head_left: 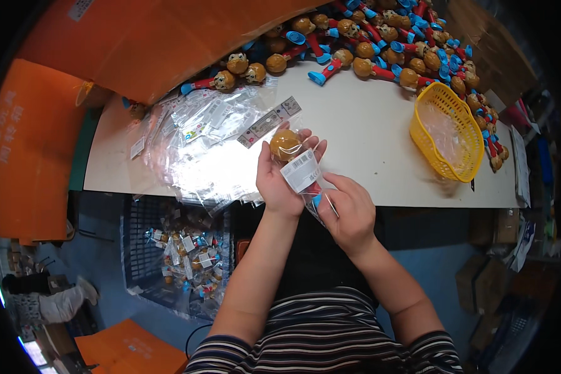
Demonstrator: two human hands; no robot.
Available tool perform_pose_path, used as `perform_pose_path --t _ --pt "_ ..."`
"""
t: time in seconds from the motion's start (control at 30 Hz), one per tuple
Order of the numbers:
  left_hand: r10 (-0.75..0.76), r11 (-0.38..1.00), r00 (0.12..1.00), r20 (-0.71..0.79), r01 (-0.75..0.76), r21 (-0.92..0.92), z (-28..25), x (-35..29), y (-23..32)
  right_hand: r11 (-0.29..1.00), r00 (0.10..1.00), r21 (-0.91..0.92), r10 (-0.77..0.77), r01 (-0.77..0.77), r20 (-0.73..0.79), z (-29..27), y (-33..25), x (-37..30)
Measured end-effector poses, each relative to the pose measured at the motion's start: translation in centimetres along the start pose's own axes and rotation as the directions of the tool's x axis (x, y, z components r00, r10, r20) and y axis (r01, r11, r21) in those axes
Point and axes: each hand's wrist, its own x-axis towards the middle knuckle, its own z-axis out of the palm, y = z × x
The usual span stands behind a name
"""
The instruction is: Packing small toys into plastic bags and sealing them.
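A toy figure [285, 144] with a round brown head, red body and blue feet lies in a clear plastic bag bearing a white label [301, 171]. My left hand [279, 187] is palm up beneath it, fingers curled behind the bag and thumb beside the head. At the foot end, my right hand [353, 213] is closed, its thumb and fingers pinching the bag near the blue feet. Just beyond my left fingers lies a grey printed strip [269, 121]. Many flat clear bags [196, 146] are heaped to the left of my hands.
Loose toy figures [380, 43] pile along the table's far side and right. A yellow basket [445, 131] holding clear plastic stands at the right. Below the table's left part, a blue crate [131, 249] contains bagged figures. Orange boxes [31, 156] flank the left side.
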Motion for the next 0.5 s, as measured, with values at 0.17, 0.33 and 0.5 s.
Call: perform_pose_path --t 0.17,0.33,0.5 --pt "0.188 0.974 0.943 -0.276 -0.143 0.174 -0.3 0.7 1.2 0.988 0.990 0.077 0.135 -0.137 0.033 -0.8 -1.0 1.3" --pt "0.252 0.917 0.902 -0.351 -0.107 0.384 0.3 0.8 0.9 0.941 0.951 0.159 0.278 -0.297 0.134 -0.6 -1.0 1.2" --pt "0.083 0.911 0.954 -0.287 0.044 0.410 0.3 0.8 2.3 0.967 0.971 0.137 0.196 -0.215 0.138 0.4 -0.3 1.1"
